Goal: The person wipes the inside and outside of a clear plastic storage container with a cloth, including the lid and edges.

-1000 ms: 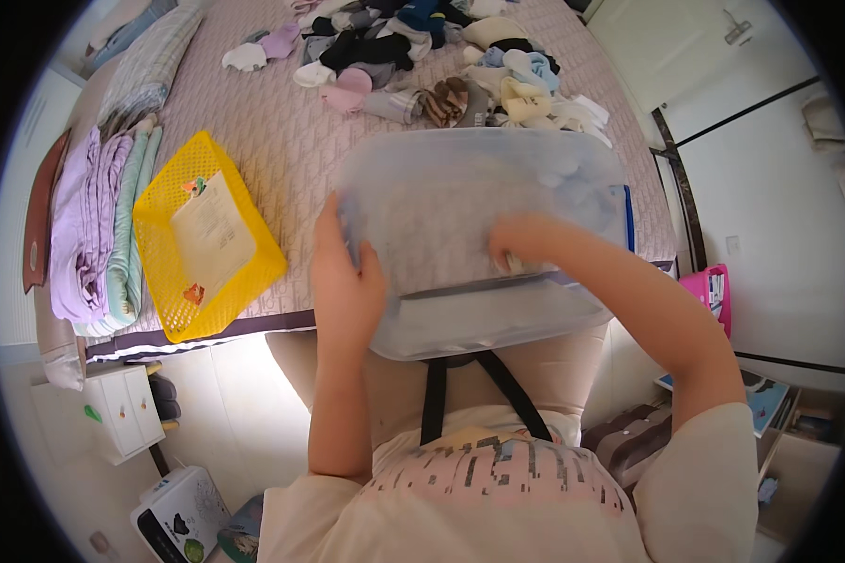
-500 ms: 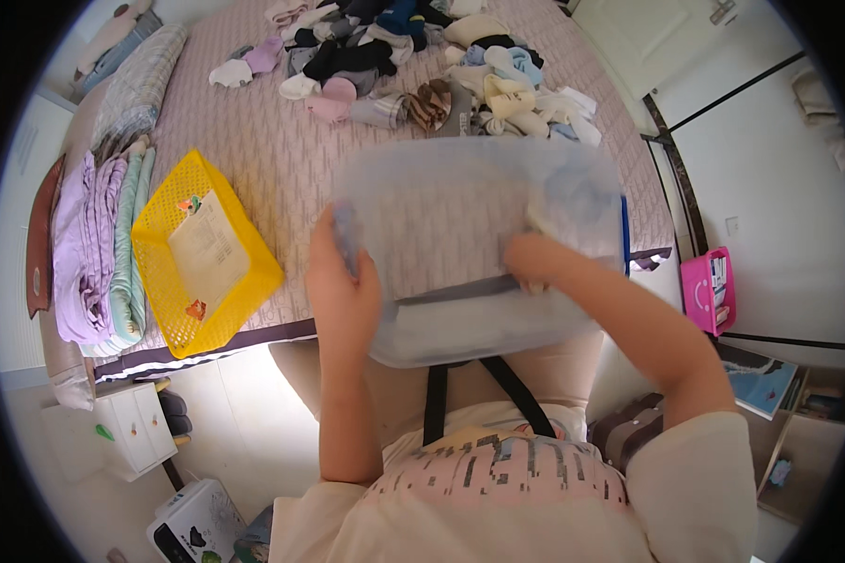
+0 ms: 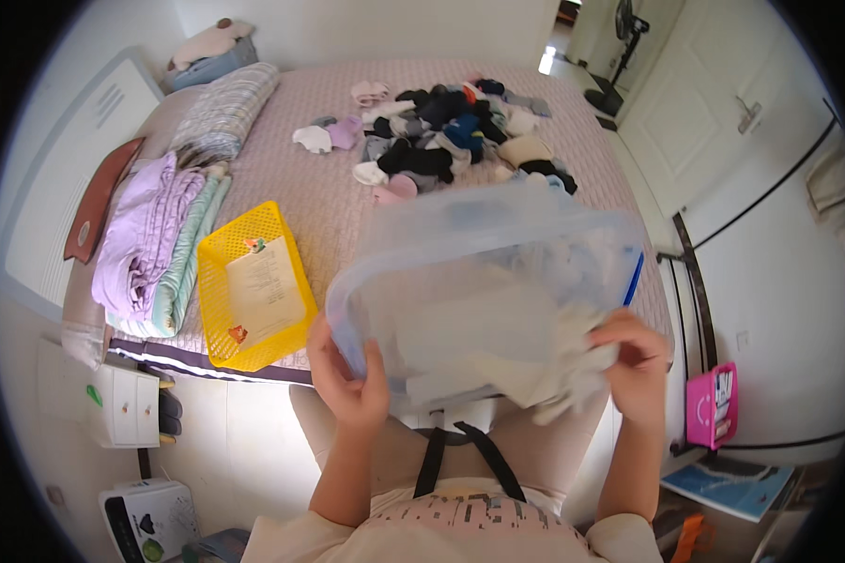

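Note:
A translucent plastic storage box [image 3: 413, 239] is tilted over the near edge of the bed, its open side toward me. My left hand [image 3: 349, 380] grips the box's left rim, thumb on the inner side and fingers outside. At the box's right end, my right hand [image 3: 637, 361] pinches a crumpled cream cloth [image 3: 573, 366], blurred by motion and hanging partly over the near rim. Beyond the box lies a loose heap of socks [image 3: 441, 141] in black, white, grey, pink and blue. The box hides the near part of that heap.
A yellow perforated basket [image 3: 302, 319] holding a paper sheet stands on the bed to the left. Beside it are folded lilac and green bedding [image 3: 150, 239]. A blue edge [image 3: 633, 280] shows behind the box. A pink crate [image 3: 712, 408] stands on the floor at right.
My right hand has come out of the box's middle to its right end, drawing the cream cloth along. The box has tipped; my left hand still grips it. The view has shifted upward.

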The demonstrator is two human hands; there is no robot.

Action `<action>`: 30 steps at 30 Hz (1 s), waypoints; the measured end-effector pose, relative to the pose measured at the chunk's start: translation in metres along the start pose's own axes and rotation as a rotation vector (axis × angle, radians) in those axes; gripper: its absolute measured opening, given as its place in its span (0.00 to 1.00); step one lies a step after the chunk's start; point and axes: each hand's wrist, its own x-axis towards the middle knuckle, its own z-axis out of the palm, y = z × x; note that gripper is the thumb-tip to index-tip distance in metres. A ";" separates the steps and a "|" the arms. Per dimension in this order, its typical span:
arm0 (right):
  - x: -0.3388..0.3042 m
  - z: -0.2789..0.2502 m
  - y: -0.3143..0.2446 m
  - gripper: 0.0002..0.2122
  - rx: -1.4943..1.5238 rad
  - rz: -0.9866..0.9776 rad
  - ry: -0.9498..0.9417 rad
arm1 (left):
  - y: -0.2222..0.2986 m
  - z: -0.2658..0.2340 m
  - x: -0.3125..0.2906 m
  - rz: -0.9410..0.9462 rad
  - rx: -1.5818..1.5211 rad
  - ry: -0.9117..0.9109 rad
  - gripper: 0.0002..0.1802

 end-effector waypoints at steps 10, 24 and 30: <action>0.008 -0.098 -0.038 0.22 0.007 -0.095 0.832 | -0.019 -0.003 0.066 0.600 -0.178 -0.081 0.27; -0.032 0.101 0.084 0.15 -0.382 -0.095 0.137 | -0.061 0.037 0.104 -0.327 0.120 -0.863 0.28; -0.024 0.097 0.074 0.14 -0.683 -0.164 0.115 | -0.007 -0.031 0.054 -0.779 -0.392 -0.602 0.26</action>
